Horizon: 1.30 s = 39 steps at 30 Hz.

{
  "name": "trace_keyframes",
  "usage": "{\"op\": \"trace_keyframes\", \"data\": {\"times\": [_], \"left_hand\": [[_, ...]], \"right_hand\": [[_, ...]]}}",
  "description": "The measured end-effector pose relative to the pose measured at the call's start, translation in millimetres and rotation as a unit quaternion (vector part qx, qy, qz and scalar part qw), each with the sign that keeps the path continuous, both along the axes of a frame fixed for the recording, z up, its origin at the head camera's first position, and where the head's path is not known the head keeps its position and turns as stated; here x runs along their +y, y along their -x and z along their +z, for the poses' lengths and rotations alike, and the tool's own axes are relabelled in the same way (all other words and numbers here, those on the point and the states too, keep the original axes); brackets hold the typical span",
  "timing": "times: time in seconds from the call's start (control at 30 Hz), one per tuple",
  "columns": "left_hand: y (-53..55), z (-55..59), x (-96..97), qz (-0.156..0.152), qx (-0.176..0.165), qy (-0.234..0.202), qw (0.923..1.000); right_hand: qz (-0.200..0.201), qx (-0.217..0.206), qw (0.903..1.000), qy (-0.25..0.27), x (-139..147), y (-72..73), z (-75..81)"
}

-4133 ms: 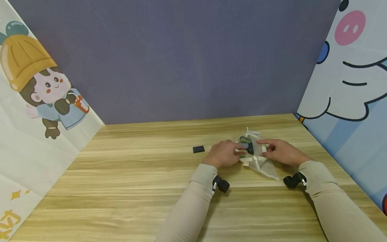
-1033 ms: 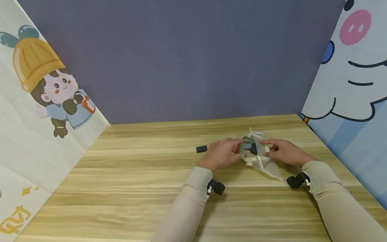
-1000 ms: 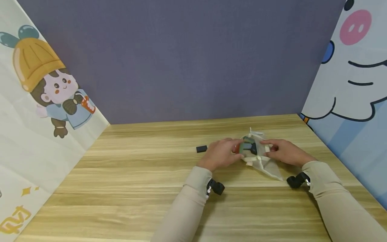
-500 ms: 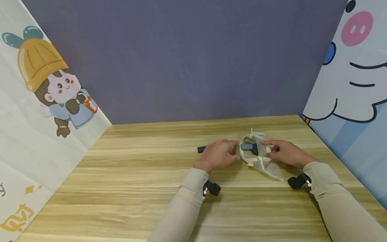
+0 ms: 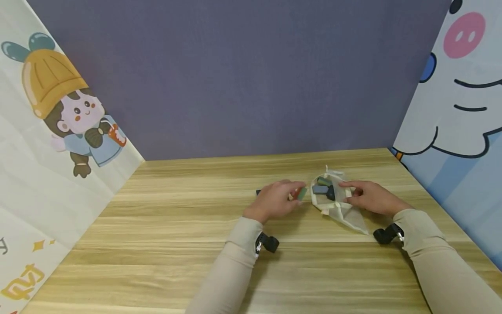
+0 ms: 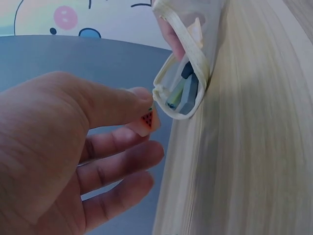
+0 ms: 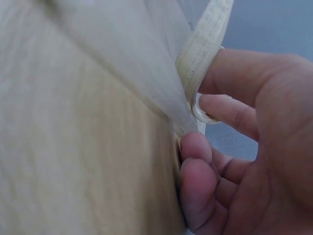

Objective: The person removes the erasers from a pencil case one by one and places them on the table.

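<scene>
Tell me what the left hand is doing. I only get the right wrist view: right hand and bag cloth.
Observer: The left hand pinches a small printed block.
Operator: Block in the bag or out?
Observer: Out. The head view shows a gap between it and the bag.
Operator: Anything inside the bag?
Observer: At least three things show through the opening: a green piece, a gray piece and a dark piece.
</scene>
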<state>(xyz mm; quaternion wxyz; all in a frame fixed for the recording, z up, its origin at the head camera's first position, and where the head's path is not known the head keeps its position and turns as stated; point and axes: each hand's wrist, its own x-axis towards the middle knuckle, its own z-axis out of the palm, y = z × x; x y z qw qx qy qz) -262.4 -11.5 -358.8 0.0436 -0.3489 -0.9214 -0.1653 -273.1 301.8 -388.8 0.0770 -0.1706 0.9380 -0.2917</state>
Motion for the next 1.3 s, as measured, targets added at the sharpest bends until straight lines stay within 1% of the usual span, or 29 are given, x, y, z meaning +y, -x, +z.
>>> {"op": "trace_keyframes", "data": {"times": [0.1, 0.4, 0.6, 0.77, 0.93, 1.03, 1.17, 1.3], "left_hand": [[0.4, -0.6, -2.9, -0.001, -0.003, -0.003, 1.0], [2.8, -2.7, -10.2, 0.007, 0.001, 0.009, 0.9999], [3.4, -1.3, -13.9, 0.006, 0.005, 0.013, 0.9999], [2.6, 1.4, -17.7, 0.004, -0.001, 0.01, 0.9999], [2.9, 3.2, -24.0, 0.006, -0.014, 0.014, 0.9998], [4.6, 2.7, -28.1, 0.007, -0.026, 0.006, 0.9996], [6.7, 2.2, -33.3, 0.017, -0.054, -0.014, 0.9983], [7.9, 1.8, -37.6, 0.028, -0.075, -0.02, 0.9965]], "right_hand": [[0.001, -0.001, 1.0, -0.001, -0.5, -0.7, 1.1], [0.002, 0.0, 1.0, -0.003, 0.0, -0.8, 2.0], [0.004, -0.001, 1.0, -0.005, 0.5, -1.2, 1.6], [0.006, 0.004, 1.0, -0.001, 0.1, -0.8, 0.8], [0.0, -0.001, 1.0, -0.001, 0.1, 0.5, -0.3], [-0.004, -0.003, 1.0, -0.002, -0.1, 1.0, -0.3], [0.002, -0.004, 1.0, 0.001, -0.8, 0.4, 0.9], [0.001, -0.009, 1.0, 0.002, -1.3, -0.9, 1.4]]}}
